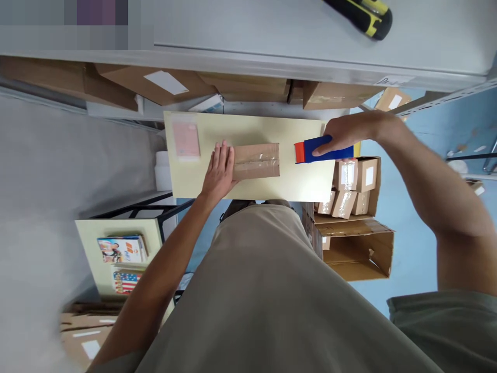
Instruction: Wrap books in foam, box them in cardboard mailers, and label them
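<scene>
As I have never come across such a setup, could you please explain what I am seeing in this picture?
Certainly. There is no machine here, only a person's two bare hands. The single picture comes from a camera worn on the head, looking forward and down. The left hand touches one end of a taped cardboard box lying on a pale yellow table. The right hand holds a blue object with a red end. A pinkish sheet lies near the table's left end.
</scene>
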A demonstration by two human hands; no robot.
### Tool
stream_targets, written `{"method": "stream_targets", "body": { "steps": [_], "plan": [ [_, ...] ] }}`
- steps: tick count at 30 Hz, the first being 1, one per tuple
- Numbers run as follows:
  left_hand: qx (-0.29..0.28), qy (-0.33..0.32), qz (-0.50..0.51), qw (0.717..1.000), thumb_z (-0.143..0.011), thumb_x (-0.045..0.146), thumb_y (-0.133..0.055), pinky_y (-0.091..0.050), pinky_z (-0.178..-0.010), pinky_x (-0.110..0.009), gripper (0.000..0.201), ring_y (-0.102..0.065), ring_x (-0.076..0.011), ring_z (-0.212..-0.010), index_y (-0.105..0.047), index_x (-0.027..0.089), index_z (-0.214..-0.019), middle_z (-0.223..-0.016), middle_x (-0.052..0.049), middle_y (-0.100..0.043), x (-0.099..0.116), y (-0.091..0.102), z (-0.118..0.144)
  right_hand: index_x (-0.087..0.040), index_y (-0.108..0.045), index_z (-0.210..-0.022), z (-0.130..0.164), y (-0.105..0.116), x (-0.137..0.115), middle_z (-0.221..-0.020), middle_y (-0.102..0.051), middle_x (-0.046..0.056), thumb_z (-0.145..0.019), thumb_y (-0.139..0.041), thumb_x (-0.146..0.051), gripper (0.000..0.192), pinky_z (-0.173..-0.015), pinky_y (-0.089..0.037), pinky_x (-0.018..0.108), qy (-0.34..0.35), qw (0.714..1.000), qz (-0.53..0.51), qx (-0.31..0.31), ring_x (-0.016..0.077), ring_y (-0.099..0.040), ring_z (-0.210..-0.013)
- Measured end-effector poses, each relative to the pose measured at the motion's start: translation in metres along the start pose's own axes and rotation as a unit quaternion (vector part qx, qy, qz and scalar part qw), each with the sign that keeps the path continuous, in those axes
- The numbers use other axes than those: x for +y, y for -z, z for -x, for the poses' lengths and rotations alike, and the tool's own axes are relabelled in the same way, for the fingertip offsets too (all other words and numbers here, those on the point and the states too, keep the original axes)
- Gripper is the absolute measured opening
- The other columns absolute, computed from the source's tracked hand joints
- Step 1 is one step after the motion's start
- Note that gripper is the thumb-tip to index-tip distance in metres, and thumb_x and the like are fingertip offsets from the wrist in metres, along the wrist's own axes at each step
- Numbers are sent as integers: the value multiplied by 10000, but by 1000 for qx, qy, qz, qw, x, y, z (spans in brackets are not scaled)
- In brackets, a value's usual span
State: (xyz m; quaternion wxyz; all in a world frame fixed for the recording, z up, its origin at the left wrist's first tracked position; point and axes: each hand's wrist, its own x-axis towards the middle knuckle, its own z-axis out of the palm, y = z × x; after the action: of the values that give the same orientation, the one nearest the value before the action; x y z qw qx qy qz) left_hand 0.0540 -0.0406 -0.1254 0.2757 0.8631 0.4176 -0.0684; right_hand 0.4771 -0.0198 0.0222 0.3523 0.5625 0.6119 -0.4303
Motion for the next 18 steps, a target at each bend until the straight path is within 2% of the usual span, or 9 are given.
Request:
{"method": "stream_targets", "body": {
  "steps": [4,7,12,15,18],
  "plan": [
    [-7,2,-2,1000,-806,619,-981,-100,-1408,-820,1442,93,-507,-1806,-138,108,-1858,-1940,-270,7,-3,-3,2,-162,-816,-937,-32,-20,-3,-904,-788,129,-955,-729,-868,712,-790,-527,397,-2,999,-11,36,318,-738,-927],
    [-1,3,2,1000,-715,652,-1033,-105,-1418,-808,1527,105,-486,-1810,-147,167,-1862,-1948,-241,9,-2,-4,4,-168,-835,-1029,-52,-37,-11,-941,-802,163,-934,-759,-855,698,-817,-565,445,-11,998,-21,62,368,-759,-980],
    [21,13,27,999,-749,769,-986,-122,-1432,-774,1399,37,-520,-1804,-311,168,-1817,-1930,-283,-96,4,-5,5,-147,-847,-1187,-65,-54,-38,-970,-806,189,-933,-813,-780,683,-914,-576,512,-23,993,-40,107,434,-760,-1084],
    [26,19,40,999,-774,810,-949,-142,-1431,-778,1348,9,-520,-1807,-339,187,-1802,-1932,-256,-139,6,-5,5,-123,-829,-1275,-67,-61,-55,-1051,-810,212,-957,-818,-707,665,-953,-562,509,-12,990,-41,134,451,-747,-1153],
    [26,20,46,998,-824,829,-898,-138,-1425,-798,1295,2,-515,-1809,-332,193,-1799,-1941,-214,-147,6,-6,4,-123,-828,-1285,-70,-72,-67,-1119,-813,224,-1012,-766,-615,567,-949,-555,493,-18,988,-26,154,441,-751,-1161]
  ]
}}
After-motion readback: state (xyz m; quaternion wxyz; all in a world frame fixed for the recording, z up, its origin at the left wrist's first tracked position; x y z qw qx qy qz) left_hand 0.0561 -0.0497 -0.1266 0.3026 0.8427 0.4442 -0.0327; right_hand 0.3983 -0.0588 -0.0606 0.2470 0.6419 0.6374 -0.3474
